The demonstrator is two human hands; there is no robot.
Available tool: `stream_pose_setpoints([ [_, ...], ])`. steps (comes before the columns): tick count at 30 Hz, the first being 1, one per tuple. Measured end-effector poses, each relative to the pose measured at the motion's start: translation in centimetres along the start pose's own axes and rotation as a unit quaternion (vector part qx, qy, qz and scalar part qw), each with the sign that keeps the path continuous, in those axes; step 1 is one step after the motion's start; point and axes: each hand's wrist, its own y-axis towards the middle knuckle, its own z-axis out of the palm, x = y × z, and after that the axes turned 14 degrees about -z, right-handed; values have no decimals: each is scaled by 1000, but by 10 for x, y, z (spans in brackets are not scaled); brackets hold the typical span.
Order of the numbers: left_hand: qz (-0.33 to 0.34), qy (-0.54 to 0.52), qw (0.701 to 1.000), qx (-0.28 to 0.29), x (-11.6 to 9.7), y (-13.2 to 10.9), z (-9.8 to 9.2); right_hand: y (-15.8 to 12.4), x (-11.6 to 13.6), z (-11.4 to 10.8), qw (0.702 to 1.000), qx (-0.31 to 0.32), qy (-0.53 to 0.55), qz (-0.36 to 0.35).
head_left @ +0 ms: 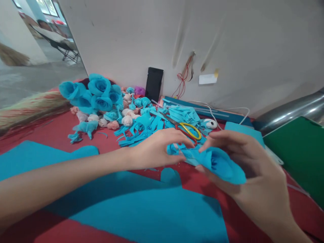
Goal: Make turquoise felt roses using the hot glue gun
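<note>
In my right hand (255,168) is a blue crepe paper flower (222,165), its opening tilted down to the right. The thumb and fingers curl around it near its base. My left hand (162,146) reaches in from the left, close to the narrow end of the flower. Its thumb and fingers are curved with a gap between them, and I see nothing held there. Just beyond lie scissors (189,131) with yellow and red handles, on a heap of blue paper scraps (144,126). Below my hands, a large blue paper sheet (141,206) spreads over the red table.
Finished blue paper flowers (98,86) stand at the back left, above small pink and white paper roses (128,119). A dark phone (154,82) leans against the pale wall. At right are a green board (298,152) and a shiny metal pipe (291,109).
</note>
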Motion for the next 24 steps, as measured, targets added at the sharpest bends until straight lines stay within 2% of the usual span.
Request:
stream_pose_setpoints([
  [3,76,25,997,-19,-10,-5,2,-6,2,1,999,14,-4,-37],
  [7,138,98,981,-95,-16,-12,3,-9,1,5,996,24,-35,-80],
  [11,125,109,980,-110,-17,-14,2,-6,1,5,997,42,15,-60],
  [18,115,136,981,-73,-19,-12,-1,1,-7,-1,992,84,26,-87],
  [24,101,106,988,-56,-18,-12,-3,2,-9,-2,991,81,40,-94],
])
